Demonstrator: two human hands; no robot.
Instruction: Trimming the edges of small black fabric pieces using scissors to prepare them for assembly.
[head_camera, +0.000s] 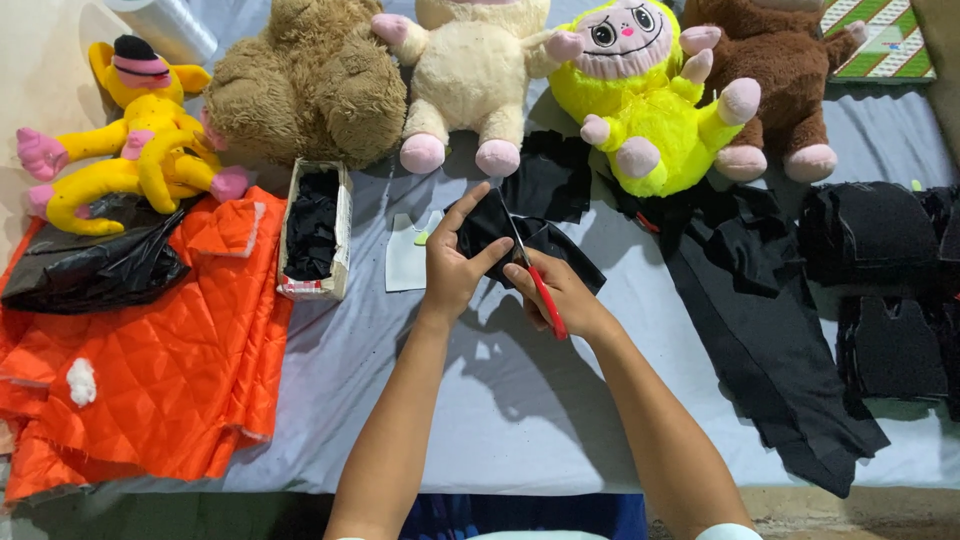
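Centre of the frame: the person's left hand (452, 268) grips a small piece of black fabric (487, 232), thumb and fingers (466, 211) closed around its left edge, forefinger stretched up along it. The right hand (556, 290) is closed on red-handled scissors (530, 272); the blades point up and left and meet the black fabric — how far the blades are parted cannot be told. Hands and fabric sit just above a grey-covered worktop (480, 400).

Just left of the left hand lies a white paper pattern piece (405, 258), flat on the grey cover. Further left, a small open carton (315, 232) holds black scraps. Behind the held piece, more black cloth (548, 182) lies loose.

Left side of the frame: orange quilted fabric (160, 370) spread out, a tuft of white stuffing (81, 381) on it, a black plastic bag (95, 265) on its upper part.

Across the top, a row of plush toys — a yellow long-limbed one (130, 150) at far left, a tan bear (310, 85), a cream one with pink feet (470, 75), a neon-yellow monkey (650, 105), a brown one (785, 80).

Right side: a long strip of black fabric (770, 340) running toward the lower right, and stacked black cut pieces (880, 290) at the edge. A green-and-white box (885, 40) sits in the upper right corner.
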